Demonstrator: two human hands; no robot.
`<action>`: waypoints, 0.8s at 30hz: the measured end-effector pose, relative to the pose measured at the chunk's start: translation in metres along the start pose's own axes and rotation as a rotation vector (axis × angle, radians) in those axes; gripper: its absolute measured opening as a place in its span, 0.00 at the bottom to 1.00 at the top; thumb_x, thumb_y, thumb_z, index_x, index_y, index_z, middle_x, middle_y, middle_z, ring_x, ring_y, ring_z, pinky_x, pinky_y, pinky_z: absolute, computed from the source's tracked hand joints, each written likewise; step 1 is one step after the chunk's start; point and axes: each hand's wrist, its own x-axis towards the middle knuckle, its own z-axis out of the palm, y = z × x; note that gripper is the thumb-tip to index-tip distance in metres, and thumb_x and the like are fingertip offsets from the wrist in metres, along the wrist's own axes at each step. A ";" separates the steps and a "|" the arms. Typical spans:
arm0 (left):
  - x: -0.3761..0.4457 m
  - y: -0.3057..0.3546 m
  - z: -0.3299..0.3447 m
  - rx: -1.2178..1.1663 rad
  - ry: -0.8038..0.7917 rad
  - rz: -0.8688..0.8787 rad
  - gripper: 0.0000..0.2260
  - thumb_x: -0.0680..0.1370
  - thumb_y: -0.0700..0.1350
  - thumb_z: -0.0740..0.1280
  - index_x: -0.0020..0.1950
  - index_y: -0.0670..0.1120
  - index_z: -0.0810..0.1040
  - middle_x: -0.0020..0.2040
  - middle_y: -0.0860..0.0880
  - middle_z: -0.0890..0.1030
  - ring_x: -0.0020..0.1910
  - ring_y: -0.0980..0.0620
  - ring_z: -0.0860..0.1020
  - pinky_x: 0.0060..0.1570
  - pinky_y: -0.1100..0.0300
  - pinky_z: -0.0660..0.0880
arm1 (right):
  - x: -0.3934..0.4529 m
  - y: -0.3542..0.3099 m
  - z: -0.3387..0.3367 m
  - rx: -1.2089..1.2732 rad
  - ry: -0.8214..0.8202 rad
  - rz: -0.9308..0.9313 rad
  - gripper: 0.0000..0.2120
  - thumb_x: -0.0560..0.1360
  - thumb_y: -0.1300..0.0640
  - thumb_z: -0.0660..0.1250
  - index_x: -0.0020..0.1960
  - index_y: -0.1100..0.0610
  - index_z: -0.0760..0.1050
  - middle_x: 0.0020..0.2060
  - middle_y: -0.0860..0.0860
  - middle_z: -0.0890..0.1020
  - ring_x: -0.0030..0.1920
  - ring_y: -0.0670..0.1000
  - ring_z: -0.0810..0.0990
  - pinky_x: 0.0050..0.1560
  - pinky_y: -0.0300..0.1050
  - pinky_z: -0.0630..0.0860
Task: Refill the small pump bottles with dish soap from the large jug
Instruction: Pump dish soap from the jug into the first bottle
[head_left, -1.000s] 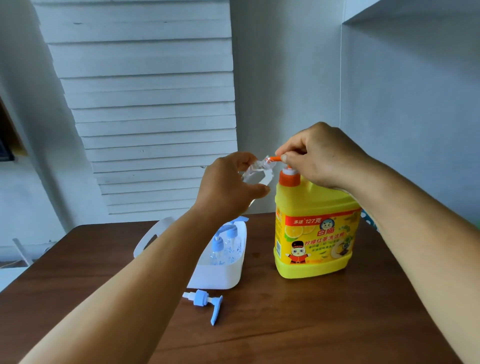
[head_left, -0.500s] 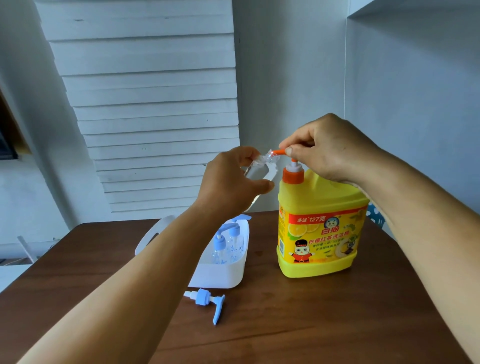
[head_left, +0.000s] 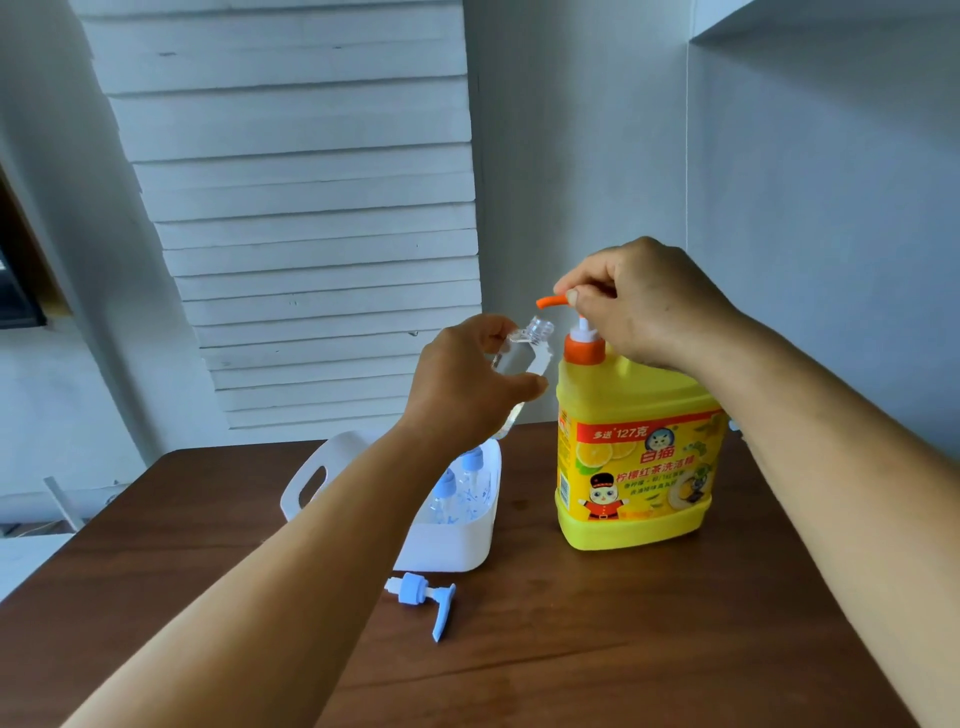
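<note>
Brown table (head_left: 623, 649), cut off at the bottom and both sides. Yellow jug (head_left: 636, 467) upright at 3 o'clock of the white caddy (head_left: 452, 545), its top right shoulder hidden behind the right hand (head_left: 644, 301). Right hand's fingers curl over the orange pump head (head_left: 553, 301); spout points to 9 o'clock (fingertips underneath not visible). Left forearm covers most of the caddy; two blue-capped bottles (head_left: 457, 493) show inside, contents hard to make out. Left hand (head_left: 467, 384) grips the small clear bottle (head_left: 524, 353), thumb and fingers wrapped round its body, lower end hidden. Long axis tilted, open neck aimed at 1 o'clock, just below the spout tip, not touching. Loose blue pump (head_left: 423, 597) lies flat at 6 o'clock of the caddy.
</note>
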 end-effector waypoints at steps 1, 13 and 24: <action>0.000 0.000 0.001 -0.025 -0.006 -0.018 0.19 0.66 0.47 0.76 0.55 0.51 0.77 0.49 0.55 0.80 0.47 0.53 0.81 0.49 0.58 0.77 | 0.001 0.000 -0.001 -0.003 -0.003 -0.002 0.13 0.79 0.57 0.59 0.56 0.55 0.81 0.41 0.46 0.79 0.33 0.43 0.70 0.31 0.32 0.61; -0.002 0.010 0.002 -0.401 -0.024 -0.176 0.16 0.69 0.41 0.74 0.56 0.47 0.76 0.51 0.53 0.80 0.41 0.61 0.77 0.34 0.66 0.70 | -0.002 0.002 0.011 0.066 0.064 0.042 0.14 0.81 0.58 0.56 0.60 0.55 0.78 0.57 0.53 0.81 0.56 0.52 0.78 0.48 0.36 0.67; -0.016 0.007 -0.002 -0.413 -0.057 -0.166 0.18 0.69 0.40 0.74 0.58 0.46 0.77 0.52 0.52 0.81 0.46 0.57 0.79 0.37 0.70 0.73 | -0.005 -0.004 0.010 0.005 0.081 0.067 0.15 0.81 0.58 0.55 0.60 0.59 0.78 0.58 0.57 0.81 0.58 0.56 0.78 0.56 0.44 0.73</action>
